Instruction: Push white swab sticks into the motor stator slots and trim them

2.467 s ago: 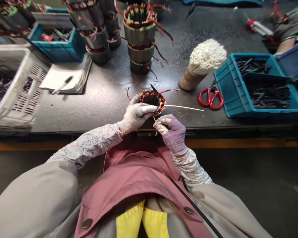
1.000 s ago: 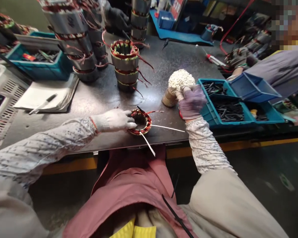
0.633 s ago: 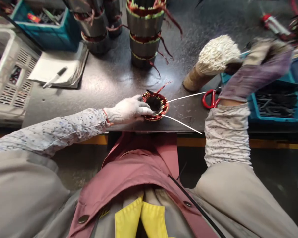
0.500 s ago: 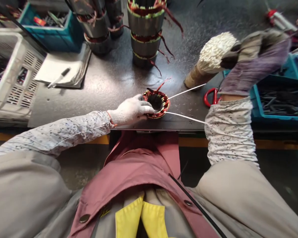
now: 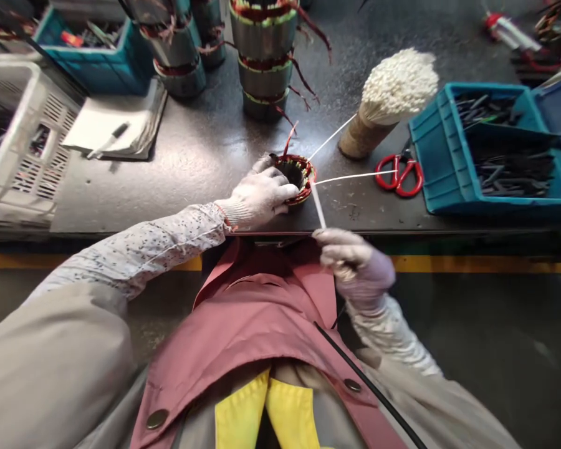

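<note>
My left hand (image 5: 264, 192), in a white knit glove, grips the near left side of a small wire-wound stator (image 5: 312, 167), its fingers curled over the rim. Red and yellow-green windings ring its dark bore, and a red lead stands up at the back. Two ends of white cord (image 5: 350, 178) run from its right side across the bench. In front of the bench edge, my right hand (image 5: 348, 255), gloved and blurred, is closed on a slim white stick-like piece (image 5: 318, 207) whose far end meets the stator's right side.
Red-handled scissors (image 5: 397, 176) lie beside blue bins (image 5: 430, 146) of dark pieces. A bundle of white cords (image 5: 397, 81) stands in a brown sleeve. Stacked stators (image 5: 264, 68) stand at the back. A notepad with a pen (image 5: 107, 140) and a white crate (image 5: 44, 112) are left.
My right hand has come from above the bins at right down to the bench's front edge, now with the white piece. The scissors are uncovered. My left hand stays on the stator.
</note>
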`<state>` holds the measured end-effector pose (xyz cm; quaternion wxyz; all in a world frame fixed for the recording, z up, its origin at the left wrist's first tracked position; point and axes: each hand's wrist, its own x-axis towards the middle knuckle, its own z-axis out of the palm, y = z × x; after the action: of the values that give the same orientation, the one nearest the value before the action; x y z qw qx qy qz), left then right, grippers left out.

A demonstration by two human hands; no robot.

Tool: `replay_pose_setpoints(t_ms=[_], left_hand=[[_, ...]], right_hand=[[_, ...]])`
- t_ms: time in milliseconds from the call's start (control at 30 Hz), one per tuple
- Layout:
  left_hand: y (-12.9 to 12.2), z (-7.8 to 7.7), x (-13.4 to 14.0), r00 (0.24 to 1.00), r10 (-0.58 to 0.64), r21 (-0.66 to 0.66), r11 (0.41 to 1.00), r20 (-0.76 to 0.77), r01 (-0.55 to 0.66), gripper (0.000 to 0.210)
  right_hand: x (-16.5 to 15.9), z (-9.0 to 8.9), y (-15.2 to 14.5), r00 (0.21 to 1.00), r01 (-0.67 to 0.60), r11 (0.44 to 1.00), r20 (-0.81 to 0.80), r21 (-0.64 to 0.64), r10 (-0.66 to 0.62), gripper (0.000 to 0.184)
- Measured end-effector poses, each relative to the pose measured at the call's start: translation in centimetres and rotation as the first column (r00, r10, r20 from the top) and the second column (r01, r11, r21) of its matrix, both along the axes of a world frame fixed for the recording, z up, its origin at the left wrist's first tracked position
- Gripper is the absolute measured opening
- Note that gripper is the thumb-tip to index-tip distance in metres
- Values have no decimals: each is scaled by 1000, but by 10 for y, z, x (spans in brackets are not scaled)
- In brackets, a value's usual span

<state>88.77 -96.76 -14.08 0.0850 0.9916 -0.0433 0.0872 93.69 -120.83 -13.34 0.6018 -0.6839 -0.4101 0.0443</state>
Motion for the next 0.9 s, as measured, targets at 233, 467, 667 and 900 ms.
replay_pose_setpoints(t_ms=[233,467,667,900], left_hand=[[-5,3,0,998,54,-34,998,22,-53,30],[-2,-1,3,998,55,-93,994,32,-51,38],[-3,-7,-2,981,168,-240,960,93,-142,50],[-16,-21,-10,947,282,-368,906,151,-211,62]], right_hand=[[-33,-59,-10,987,-118,988,-101,98,128,14],[-20,-62,8,990,-58,998,-129,40,62,6],[5,-72,68,987,103,990,-135,96,-90,17],[4,-73,70,989,136,981,-70,136,-127,10]])
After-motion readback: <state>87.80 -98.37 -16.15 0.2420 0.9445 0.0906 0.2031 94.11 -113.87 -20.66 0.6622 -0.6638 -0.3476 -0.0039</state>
